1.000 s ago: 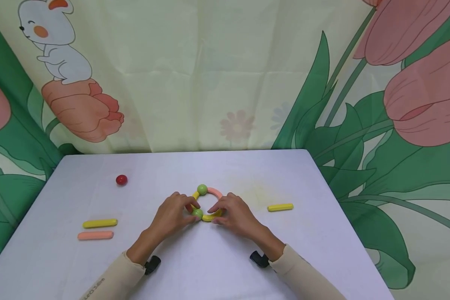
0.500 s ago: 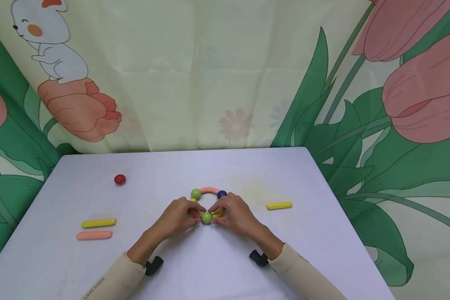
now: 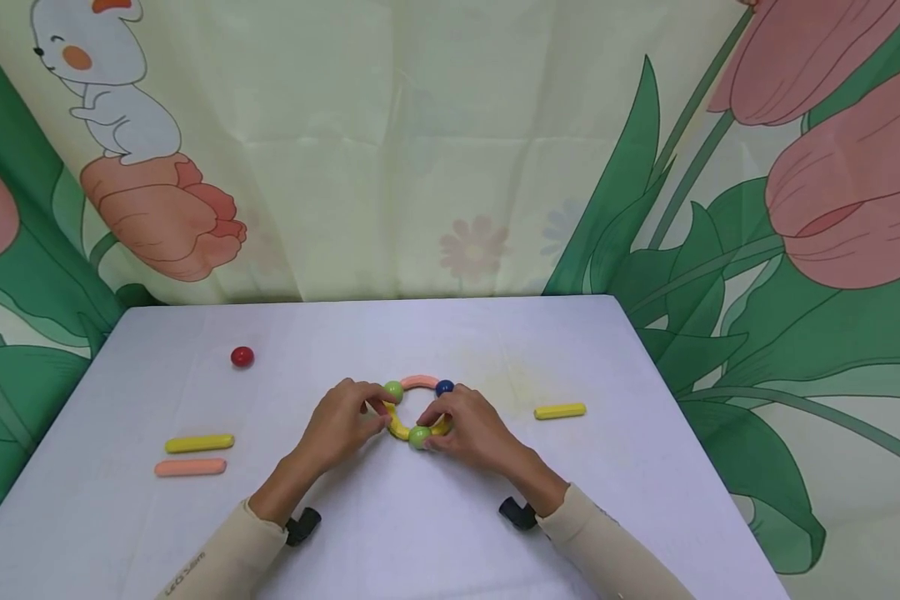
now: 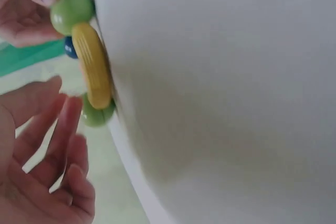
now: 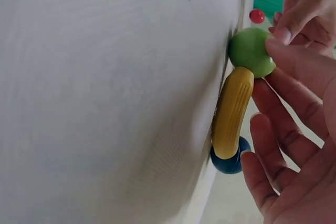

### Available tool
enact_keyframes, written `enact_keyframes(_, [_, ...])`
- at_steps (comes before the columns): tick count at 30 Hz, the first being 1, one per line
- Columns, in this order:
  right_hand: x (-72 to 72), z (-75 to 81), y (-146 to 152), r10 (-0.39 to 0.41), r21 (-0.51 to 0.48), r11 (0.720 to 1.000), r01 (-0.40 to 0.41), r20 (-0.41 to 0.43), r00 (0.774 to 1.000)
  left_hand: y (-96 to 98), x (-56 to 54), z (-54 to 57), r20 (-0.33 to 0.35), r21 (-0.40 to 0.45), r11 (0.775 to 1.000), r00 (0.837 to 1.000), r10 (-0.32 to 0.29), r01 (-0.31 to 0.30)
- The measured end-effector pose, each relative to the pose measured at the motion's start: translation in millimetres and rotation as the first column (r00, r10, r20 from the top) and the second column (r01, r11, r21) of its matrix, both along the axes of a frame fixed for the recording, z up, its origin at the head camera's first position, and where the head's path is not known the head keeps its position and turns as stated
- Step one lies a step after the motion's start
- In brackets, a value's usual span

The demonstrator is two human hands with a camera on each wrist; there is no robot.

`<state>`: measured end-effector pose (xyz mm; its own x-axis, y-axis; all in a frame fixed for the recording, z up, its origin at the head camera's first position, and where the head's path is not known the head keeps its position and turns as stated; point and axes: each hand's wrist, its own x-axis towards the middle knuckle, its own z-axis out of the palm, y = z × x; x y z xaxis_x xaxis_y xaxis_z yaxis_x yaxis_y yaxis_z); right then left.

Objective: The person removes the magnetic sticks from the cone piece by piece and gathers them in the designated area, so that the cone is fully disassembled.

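A ring of curved sticks and balls lies on the white table. Its front green ball is pinched between the thumb and fingers of my right hand. From that ball, one yellow curved stick runs to the back-left green ball, and another yellow curved stick to the blue ball. A pink curved stick spans the far side. My left hand is at the ring's left side; its wrist view shows relaxed fingers beside the yellow stick, gripping nothing.
A red ball lies at the back left. Nearer on that side are a straight yellow stick and a pink stick. Another yellow stick lies to the right. A printed curtain hangs behind the table.
The ring has turned counterclockwise, bringing one green ball to the front and the blue ball into sight. My left fingers have loosened from the ring; my right hand now pinches the front green ball.
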<state>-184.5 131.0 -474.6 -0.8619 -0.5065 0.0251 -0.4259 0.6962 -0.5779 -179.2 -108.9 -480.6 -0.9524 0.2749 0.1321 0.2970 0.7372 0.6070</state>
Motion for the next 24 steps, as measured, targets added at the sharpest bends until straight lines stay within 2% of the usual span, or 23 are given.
enact_keyframes(3, [-0.5,0.2,0.9,0.016,0.010,1.000,-0.016,0.013,1.000,-2.9,-3.8,-3.0,-0.057,-0.041,0.999,0.998,0.031,-0.034])
enact_keyframes(7, [-1.0,-0.6,3.5,0.038,0.031,0.999,-0.039,0.022,0.999,-4.9,-7.9,-6.0,-0.085,-0.099,0.995,0.996,0.016,-0.025])
enact_keyframes(11, [-1.4,1.4,7.2,0.033,0.032,0.999,-0.034,0.043,0.999,-5.3,-9.5,-6.4,-0.094,-0.127,0.992,0.996,-0.004,-0.008])
enact_keyframes(15, [-2.5,4.8,11.1,0.003,0.029,1.000,-0.005,0.064,0.998,-5.3,-10.2,-6.0,-0.100,-0.123,0.992,0.995,0.001,-0.013])
enact_keyframes(20, [-4.2,6.8,14.3,-0.024,0.052,0.998,0.020,0.075,0.997,-6.5,-10.8,-5.5,-0.133,-0.154,0.988,0.991,-0.031,0.010])
enact_keyframes(24, [-5.0,7.4,16.3,-0.039,0.053,0.998,0.036,0.052,0.998,-6.5,-10.1,-5.4,-0.110,-0.182,0.983,0.993,-0.035,0.015])
